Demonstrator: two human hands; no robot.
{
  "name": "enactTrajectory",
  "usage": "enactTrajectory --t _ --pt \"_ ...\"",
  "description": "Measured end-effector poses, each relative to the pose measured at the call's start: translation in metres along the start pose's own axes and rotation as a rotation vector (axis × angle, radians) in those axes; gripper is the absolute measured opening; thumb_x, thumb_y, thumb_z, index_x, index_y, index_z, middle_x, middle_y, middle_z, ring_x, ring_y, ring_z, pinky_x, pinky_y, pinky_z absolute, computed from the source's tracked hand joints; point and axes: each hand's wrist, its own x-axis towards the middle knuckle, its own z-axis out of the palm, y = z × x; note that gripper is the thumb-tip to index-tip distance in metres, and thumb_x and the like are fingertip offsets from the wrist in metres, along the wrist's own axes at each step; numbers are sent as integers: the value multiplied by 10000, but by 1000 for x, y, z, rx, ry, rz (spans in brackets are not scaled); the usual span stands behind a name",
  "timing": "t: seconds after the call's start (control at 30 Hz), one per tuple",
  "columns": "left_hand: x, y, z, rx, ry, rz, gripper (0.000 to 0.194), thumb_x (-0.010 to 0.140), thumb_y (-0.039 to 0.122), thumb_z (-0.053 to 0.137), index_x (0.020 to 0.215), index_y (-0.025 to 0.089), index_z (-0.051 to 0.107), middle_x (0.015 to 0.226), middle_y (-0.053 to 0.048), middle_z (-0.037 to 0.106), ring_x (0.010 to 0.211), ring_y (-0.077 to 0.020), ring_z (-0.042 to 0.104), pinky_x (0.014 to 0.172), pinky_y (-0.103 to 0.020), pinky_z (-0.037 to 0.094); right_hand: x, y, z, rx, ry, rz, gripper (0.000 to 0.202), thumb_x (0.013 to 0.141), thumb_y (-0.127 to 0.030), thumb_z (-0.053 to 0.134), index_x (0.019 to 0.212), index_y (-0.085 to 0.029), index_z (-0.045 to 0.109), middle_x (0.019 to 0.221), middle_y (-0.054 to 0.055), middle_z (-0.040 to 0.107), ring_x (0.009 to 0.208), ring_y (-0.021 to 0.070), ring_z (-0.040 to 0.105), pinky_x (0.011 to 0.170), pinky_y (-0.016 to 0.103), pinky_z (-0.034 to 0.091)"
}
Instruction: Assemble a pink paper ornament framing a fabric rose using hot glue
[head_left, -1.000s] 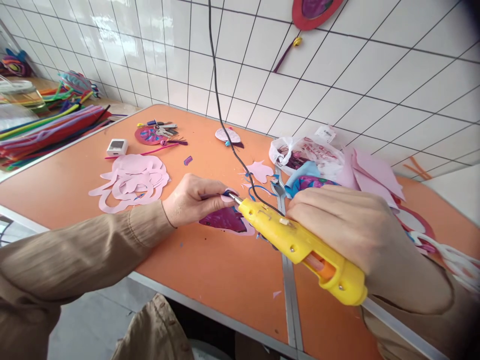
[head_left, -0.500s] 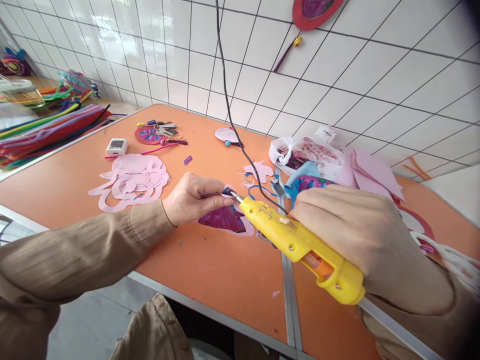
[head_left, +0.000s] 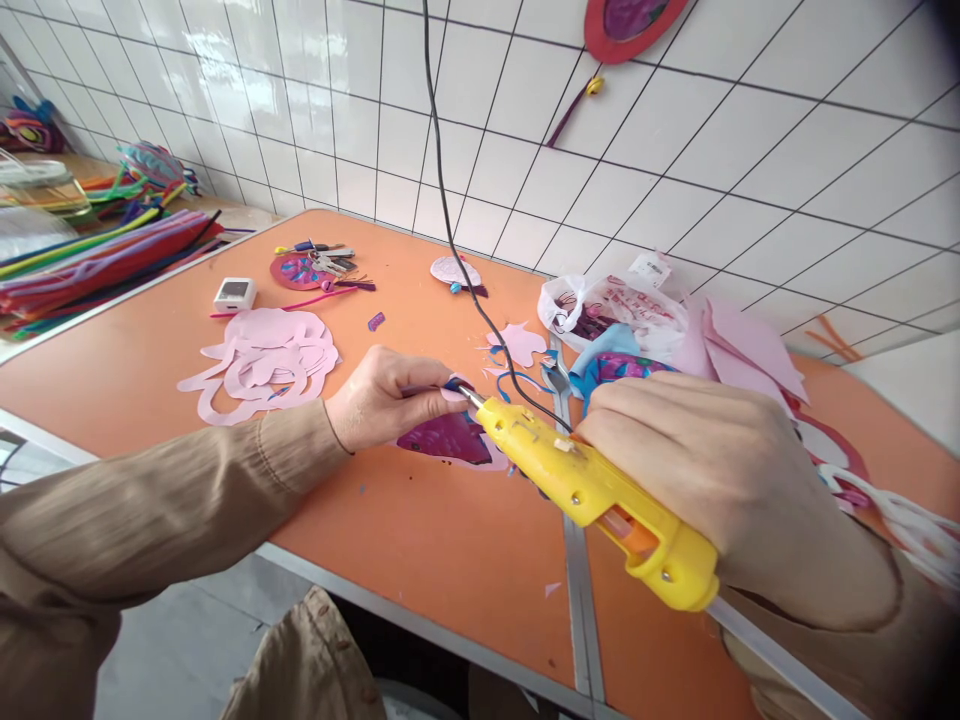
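My right hand (head_left: 682, 470) is wrapped round a yellow hot glue gun (head_left: 592, 500), with a pale glue stick (head_left: 780, 650) jutting from its back end. The gun's metal nozzle (head_left: 471, 394) touches or nearly touches a small dark blue and pink cut-out piece (head_left: 455, 385). Thumb and fingers of my left hand (head_left: 394, 395) pinch that piece; its exact shape is mostly hidden. Just below, a purple painted cut-out with a pink border (head_left: 450, 440) lies on the orange table (head_left: 420, 540), partly covered by the gun.
A black cord (head_left: 450, 210) hangs down to the gun. Pink cut-out scraps (head_left: 270, 360) lie left, near a white device (head_left: 235, 294) and keys (head_left: 330, 260). Scissors (head_left: 556, 375), a plastic bag (head_left: 637, 310) and pink sheets (head_left: 750, 350) are on the right. Pipe cleaners (head_left: 105, 270) lie far left.
The glue gun has shifted very slightly left, its nozzle still at the pinched piece. The cord has swayed a little left. My left hand has barely moved.
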Motion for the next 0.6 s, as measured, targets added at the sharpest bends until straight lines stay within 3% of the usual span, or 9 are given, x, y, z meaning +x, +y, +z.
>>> enactTrajectory --t 0.33,0.6 --pt "0 0 1 -4 -2 -12 467 911 547 609 772 116 725 598 -49 672 565 -125 623 496 -187 441 0 0 0 11 8 -6 327 878 -255 460 560 -239 384 550 -11 353 513 148 260 485 331 232" --pt "1 -1 1 -108 7 -26 444 883 521 663 774 99 746 597 -49 681 509 -99 576 476 -185 417 -1 1 0 10 12 14 334 862 -187 488 548 -236 383 539 -12 345 501 142 259 479 332 220"
